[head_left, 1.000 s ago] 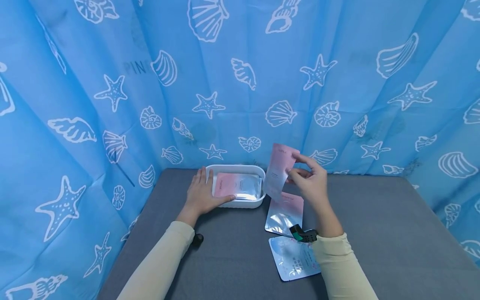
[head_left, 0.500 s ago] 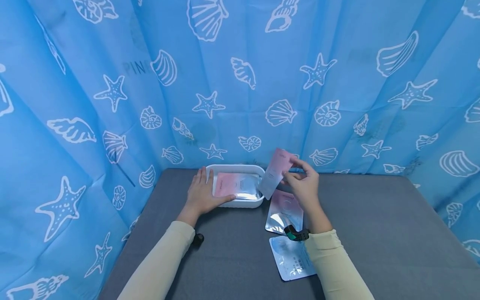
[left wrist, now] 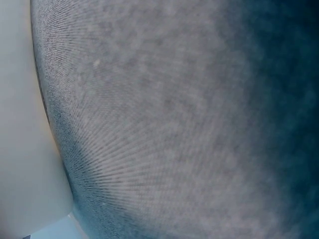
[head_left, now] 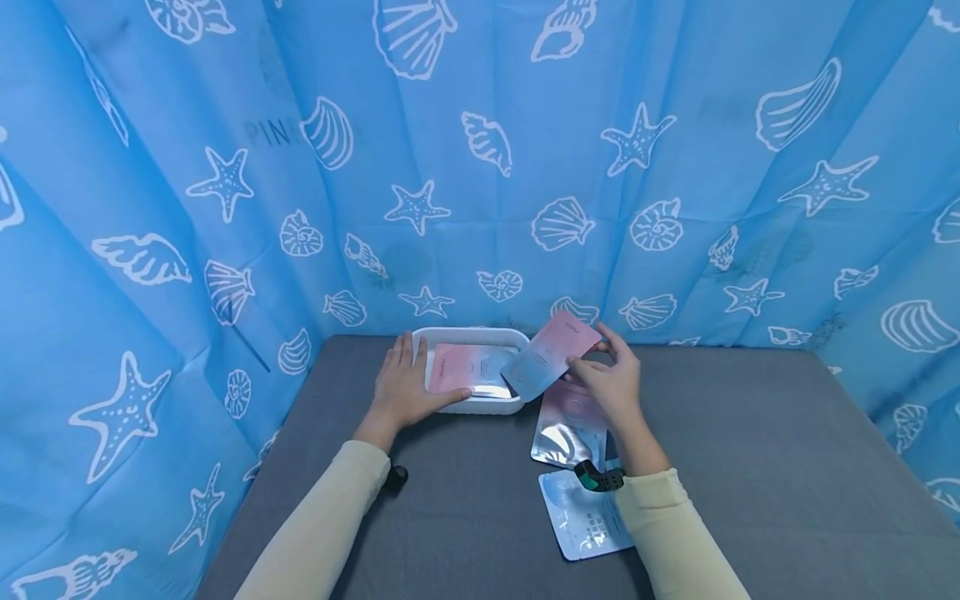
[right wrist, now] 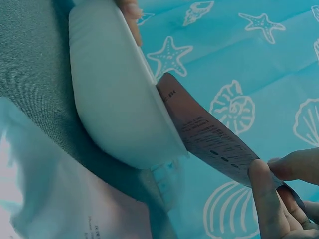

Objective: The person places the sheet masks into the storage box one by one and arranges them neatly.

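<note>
My right hand (head_left: pixel 617 387) pinches a pink-to-silver face mask packet (head_left: pixel 555 352) by its right edge, between thumb and fingers. The packet slants down to the left, its lower end over the right end of a white oval tub (head_left: pixel 480 407). In the right wrist view, the packet's printed back (right wrist: pixel 209 137) faces the camera and its far end overlaps the tub's rim. Inside the tub lies a similar pink and silver packet (head_left: pixel 453 368). My left hand (head_left: pixel 402 387) rests on the tub's left end with fingers straight and thumb along the front rim.
Right of the tub, another pink and silver packet (head_left: pixel 562 437) lies on the grey cloth-covered table (head_left: pixel 465 508). In front of it is a pale blue packet (head_left: pixel 585 521), partly under the right forearm. A blue shell-print curtain (head_left: pixel 480 250) hangs behind the table.
The held packet has moved left and down, tilting from nearly upright to a slant, and its lower end now overlaps the tub's right end. The left hand stays in place.
</note>
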A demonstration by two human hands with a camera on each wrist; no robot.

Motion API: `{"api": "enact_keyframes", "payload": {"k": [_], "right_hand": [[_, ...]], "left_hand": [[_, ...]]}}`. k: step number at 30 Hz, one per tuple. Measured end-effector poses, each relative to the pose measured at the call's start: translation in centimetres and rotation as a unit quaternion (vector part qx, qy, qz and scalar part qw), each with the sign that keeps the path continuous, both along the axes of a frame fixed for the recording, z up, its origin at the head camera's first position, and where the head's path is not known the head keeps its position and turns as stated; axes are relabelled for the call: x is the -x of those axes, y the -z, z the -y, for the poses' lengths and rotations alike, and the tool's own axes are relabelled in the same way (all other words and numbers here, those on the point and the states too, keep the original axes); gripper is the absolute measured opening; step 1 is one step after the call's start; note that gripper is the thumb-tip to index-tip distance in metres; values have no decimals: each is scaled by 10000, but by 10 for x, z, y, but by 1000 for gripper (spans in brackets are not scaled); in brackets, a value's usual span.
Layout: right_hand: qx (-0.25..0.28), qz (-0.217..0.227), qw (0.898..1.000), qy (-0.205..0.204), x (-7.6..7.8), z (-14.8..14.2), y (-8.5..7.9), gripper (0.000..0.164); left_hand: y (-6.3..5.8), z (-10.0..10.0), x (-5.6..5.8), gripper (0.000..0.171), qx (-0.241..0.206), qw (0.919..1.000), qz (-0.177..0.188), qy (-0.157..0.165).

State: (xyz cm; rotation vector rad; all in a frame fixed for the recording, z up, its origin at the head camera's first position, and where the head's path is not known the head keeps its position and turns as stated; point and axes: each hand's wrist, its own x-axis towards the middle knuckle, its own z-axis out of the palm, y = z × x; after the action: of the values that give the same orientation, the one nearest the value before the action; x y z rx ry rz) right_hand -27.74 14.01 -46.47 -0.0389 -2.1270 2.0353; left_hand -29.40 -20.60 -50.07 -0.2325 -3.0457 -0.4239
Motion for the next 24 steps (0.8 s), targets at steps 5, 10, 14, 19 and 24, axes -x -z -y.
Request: {"api": "enact_keyframes", "payload": {"k": [5, 10, 14, 19, 24], "right_hand": [[54, -19, 9998, 204, -3, -2, 3, 77], [-105, 68, 9993, 361, -6, -4, 6, 73], [-183, 153, 9990, 377, -7, -7, 10, 71], [-114, 185, 9990, 385, -8, -7, 12, 63], [141, 218, 9990, 353, -10, -4, 12, 53]], "left_hand": [[1, 0, 1, 140, -41, 10000, -6, 6], [3, 1, 1, 142, -11, 10000, -22, -3], [5, 1, 2, 143, -33, 10000, -10, -2], [6, 2, 3, 143, -54, 10000, 19, -7], [5, 1, 2, 142, -28, 10000, -13, -9]]}}
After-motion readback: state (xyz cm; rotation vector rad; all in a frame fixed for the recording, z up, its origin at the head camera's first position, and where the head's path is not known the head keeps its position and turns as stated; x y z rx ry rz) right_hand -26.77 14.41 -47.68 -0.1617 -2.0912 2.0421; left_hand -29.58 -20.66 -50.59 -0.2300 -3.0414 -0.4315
